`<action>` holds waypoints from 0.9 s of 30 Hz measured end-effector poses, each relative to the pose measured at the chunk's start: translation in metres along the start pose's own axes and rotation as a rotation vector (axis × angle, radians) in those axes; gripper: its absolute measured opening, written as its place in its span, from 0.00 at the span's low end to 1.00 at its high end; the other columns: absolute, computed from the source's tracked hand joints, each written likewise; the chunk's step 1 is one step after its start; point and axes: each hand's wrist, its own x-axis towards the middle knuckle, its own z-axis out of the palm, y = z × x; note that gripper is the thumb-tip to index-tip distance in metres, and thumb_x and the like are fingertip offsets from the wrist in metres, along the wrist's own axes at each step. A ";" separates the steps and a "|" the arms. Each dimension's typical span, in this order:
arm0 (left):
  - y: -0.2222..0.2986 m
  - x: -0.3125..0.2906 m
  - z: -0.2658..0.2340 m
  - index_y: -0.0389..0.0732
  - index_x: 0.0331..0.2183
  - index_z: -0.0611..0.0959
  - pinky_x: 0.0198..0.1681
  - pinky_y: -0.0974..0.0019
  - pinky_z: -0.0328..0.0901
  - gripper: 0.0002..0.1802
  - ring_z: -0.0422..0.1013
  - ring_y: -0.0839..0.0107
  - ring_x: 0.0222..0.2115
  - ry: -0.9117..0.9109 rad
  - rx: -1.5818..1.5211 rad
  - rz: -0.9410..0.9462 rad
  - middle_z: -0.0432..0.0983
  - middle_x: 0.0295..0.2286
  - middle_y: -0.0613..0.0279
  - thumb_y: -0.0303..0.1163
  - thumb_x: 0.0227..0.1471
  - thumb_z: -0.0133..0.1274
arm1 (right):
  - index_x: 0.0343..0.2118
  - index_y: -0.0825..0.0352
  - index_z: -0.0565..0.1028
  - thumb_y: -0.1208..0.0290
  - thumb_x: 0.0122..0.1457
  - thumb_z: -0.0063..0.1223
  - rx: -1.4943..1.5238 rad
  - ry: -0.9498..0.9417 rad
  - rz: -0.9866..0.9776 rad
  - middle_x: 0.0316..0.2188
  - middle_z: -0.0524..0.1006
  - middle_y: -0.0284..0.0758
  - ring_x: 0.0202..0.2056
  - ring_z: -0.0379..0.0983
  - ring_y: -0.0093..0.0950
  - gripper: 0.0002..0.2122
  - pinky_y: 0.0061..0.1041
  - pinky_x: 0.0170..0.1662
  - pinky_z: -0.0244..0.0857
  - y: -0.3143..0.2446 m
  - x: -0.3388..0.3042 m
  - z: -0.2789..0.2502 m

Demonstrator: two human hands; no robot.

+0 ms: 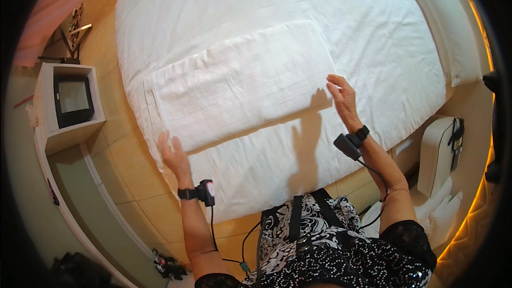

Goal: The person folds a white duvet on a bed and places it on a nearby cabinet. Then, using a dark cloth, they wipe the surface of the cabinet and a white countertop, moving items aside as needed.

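Lying flat on the white bed (381, 69), the folded white cloth (240, 82) had the left hand (175, 158) by its near left corner and the right hand (344, 100) just beside its right end; each grip was loosely open, empty, any left-hand contact unclear

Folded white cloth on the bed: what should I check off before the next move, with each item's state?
1. Folded white cloth lying on the bed: ok.
2. Cloth free of wrinkles: not ok, creases show.
3. Right hand holding nothing: ok, fingers by the near right corner.
4. Left hand touching the near left corner: cannot tell, contact unclear.
5. Black wrist cables off the cloth: ok.
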 end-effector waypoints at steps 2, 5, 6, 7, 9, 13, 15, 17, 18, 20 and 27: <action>0.014 -0.002 0.031 0.38 0.51 0.70 0.55 0.49 0.54 0.26 0.58 0.51 0.55 -0.005 0.189 0.233 0.63 0.52 0.48 0.40 0.53 0.49 | 0.49 0.63 0.71 0.68 0.56 0.53 -0.371 -0.028 -0.271 0.48 0.72 0.35 0.50 0.67 0.32 0.17 0.31 0.50 0.61 -0.006 0.003 0.020; 0.028 0.008 0.057 0.43 0.54 0.68 0.57 0.42 0.47 0.27 0.49 0.47 0.58 -0.099 0.538 0.244 0.56 0.57 0.48 0.40 0.53 0.49 | 0.53 0.62 0.67 0.66 0.56 0.50 -0.695 -0.047 -0.445 0.57 0.63 0.40 0.59 0.57 0.37 0.21 0.44 0.58 0.49 0.003 0.020 0.050; 0.026 0.009 0.061 0.44 0.55 0.67 0.57 0.40 0.46 0.29 0.48 0.47 0.59 -0.128 0.599 0.208 0.54 0.58 0.49 0.42 0.52 0.49 | 0.54 0.62 0.65 0.65 0.56 0.49 -0.821 -0.052 -0.483 0.59 0.60 0.42 0.61 0.54 0.39 0.22 0.48 0.60 0.44 0.006 0.024 0.058; 0.021 0.009 0.063 0.45 0.56 0.65 0.56 0.38 0.44 0.30 0.46 0.47 0.60 -0.158 0.660 0.170 0.52 0.59 0.50 0.43 0.52 0.50 | 0.55 0.62 0.64 0.64 0.56 0.48 -0.861 -0.075 -0.462 0.60 0.57 0.42 0.62 0.50 0.38 0.23 0.49 0.61 0.41 0.007 0.027 0.064; 0.007 0.008 0.064 0.47 0.57 0.63 0.56 0.35 0.43 0.33 0.43 0.47 0.61 -0.186 0.723 0.137 0.48 0.60 0.52 0.45 0.51 0.50 | 0.57 0.62 0.62 0.62 0.57 0.44 -0.945 -0.128 -0.417 0.63 0.53 0.41 0.64 0.44 0.38 0.25 0.51 0.62 0.33 0.010 0.030 0.065; -0.007 0.002 0.063 0.47 0.59 0.60 0.56 0.35 0.43 0.37 0.41 0.46 0.61 -0.192 0.730 0.151 0.45 0.62 0.52 0.48 0.50 0.49 | 0.61 0.62 0.57 0.63 0.56 0.44 -0.976 -0.170 -0.364 0.64 0.48 0.41 0.65 0.39 0.38 0.28 0.48 0.63 0.29 0.016 0.026 0.064; -0.006 -0.002 0.062 0.46 0.59 0.60 0.56 0.36 0.43 0.37 0.41 0.46 0.62 -0.186 0.725 0.146 0.44 0.62 0.52 0.49 0.51 0.48 | 0.61 0.64 0.55 0.66 0.55 0.45 -0.976 -0.178 -0.373 0.65 0.46 0.42 0.66 0.38 0.40 0.29 0.47 0.64 0.27 0.014 0.022 0.064; -0.005 -0.004 0.062 0.45 0.59 0.59 0.57 0.37 0.40 0.37 0.40 0.45 0.61 -0.183 0.687 0.141 0.44 0.62 0.51 0.50 0.52 0.44 | 0.61 0.65 0.55 0.67 0.55 0.44 -0.978 -0.190 -0.363 0.65 0.46 0.43 0.66 0.37 0.40 0.29 0.46 0.64 0.27 0.013 0.019 0.060; -0.005 -0.007 0.064 0.45 0.59 0.59 0.58 0.38 0.40 0.37 0.40 0.45 0.61 -0.178 0.658 0.139 0.44 0.62 0.51 0.51 0.52 0.43 | 0.61 0.67 0.53 0.68 0.54 0.44 -1.006 -0.201 -0.374 0.64 0.46 0.45 0.66 0.37 0.41 0.30 0.46 0.64 0.27 0.011 0.019 0.057; -0.010 -0.012 0.064 0.45 0.59 0.58 0.58 0.38 0.38 0.36 0.40 0.44 0.61 -0.171 0.629 0.140 0.44 0.62 0.50 0.54 0.54 0.39 | 0.61 0.67 0.53 0.68 0.53 0.43 -1.007 -0.206 -0.355 0.64 0.46 0.45 0.66 0.36 0.41 0.31 0.45 0.65 0.26 0.011 0.017 0.056; -0.013 -0.015 0.072 0.43 0.59 0.59 0.58 0.38 0.38 0.36 0.39 0.43 0.61 -0.160 0.573 0.140 0.44 0.62 0.49 0.52 0.54 0.39 | 0.61 0.68 0.53 0.68 0.54 0.41 -1.015 -0.211 -0.365 0.64 0.46 0.45 0.66 0.37 0.42 0.30 0.47 0.64 0.27 0.012 0.021 0.050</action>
